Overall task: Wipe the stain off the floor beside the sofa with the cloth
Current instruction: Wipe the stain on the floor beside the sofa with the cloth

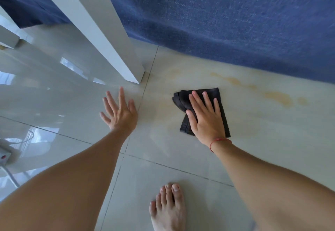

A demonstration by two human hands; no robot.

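A folded black cloth (220, 103) lies flat on the pale tiled floor (163, 172). My right hand (204, 116) presses down on it, palm flat and fingers spread. A yellowish stain (279, 97) trails across the tile to the right of the cloth, along the foot of the blue sofa (226, 18). A fainter yellow patch (174, 72) shows above the cloth. My left hand (120, 112) rests flat on the floor to the left, fingers apart, holding nothing.
A white furniture leg (101, 31) slants down to the floor just above my left hand. My bare foot (167, 207) stands at the bottom centre. A white device with a cable (5, 155) sits at the left edge.
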